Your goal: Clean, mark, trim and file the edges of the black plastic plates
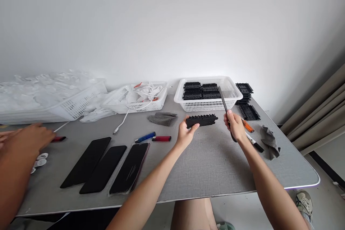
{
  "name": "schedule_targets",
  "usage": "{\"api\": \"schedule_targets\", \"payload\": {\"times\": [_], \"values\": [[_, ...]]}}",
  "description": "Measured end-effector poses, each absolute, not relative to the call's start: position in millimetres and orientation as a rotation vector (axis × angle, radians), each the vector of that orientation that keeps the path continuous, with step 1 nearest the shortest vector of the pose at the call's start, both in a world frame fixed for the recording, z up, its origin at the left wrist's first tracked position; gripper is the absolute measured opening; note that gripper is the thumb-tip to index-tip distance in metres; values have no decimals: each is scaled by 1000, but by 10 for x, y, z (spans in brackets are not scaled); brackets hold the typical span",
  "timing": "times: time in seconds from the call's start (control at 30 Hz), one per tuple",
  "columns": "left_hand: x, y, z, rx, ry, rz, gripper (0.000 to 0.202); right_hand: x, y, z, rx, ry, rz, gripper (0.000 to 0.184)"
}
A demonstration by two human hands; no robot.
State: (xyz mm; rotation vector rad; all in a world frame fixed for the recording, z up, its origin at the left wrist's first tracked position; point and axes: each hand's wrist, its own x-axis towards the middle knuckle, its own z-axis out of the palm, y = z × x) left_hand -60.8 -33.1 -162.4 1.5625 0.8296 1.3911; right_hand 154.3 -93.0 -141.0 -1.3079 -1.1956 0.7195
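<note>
My left hand (185,132) grips one end of a black plastic part (203,120) with a row of teeth along its top, held up over the table. In my right hand (234,126) is a long, narrow, dark file-like tool (223,99), its shaft tilted up toward the basket and apart from the part. Behind both hands, several similar black parts (202,91) lie in a white plastic basket (210,106). More of them are stacked (244,93) to the basket's right. An orange lighter (248,125) and a marker (254,142) lie beside my right forearm.
Grey cloths (163,118) lie on the table (196,172). Left of me are a blue lighter (145,137), a red lighter (161,138) and several phones (129,169). Another white basket (132,106) holds cables. A co-worker's hands (32,136) are at far left, near bagged items (45,90).
</note>
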Motion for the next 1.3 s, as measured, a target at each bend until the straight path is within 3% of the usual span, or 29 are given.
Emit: {"api": "schedule_targets", "payload": {"times": [0.17, 0.8, 1.3], "values": [[-567, -399, -1640, 1630, 833, 1392, 27, 1287, -942, -1441, -1258, -1206, 827, 46], [-537, -476, -1678, 1418, 819, 1436, 37, 1229, -965, -1479, -1053, -1200, 980, 36], [-544, -423, -1620, 1403, 819, 1344, 34, 1279, -958, -1447, -1192, -1180, 934, 42]]}}
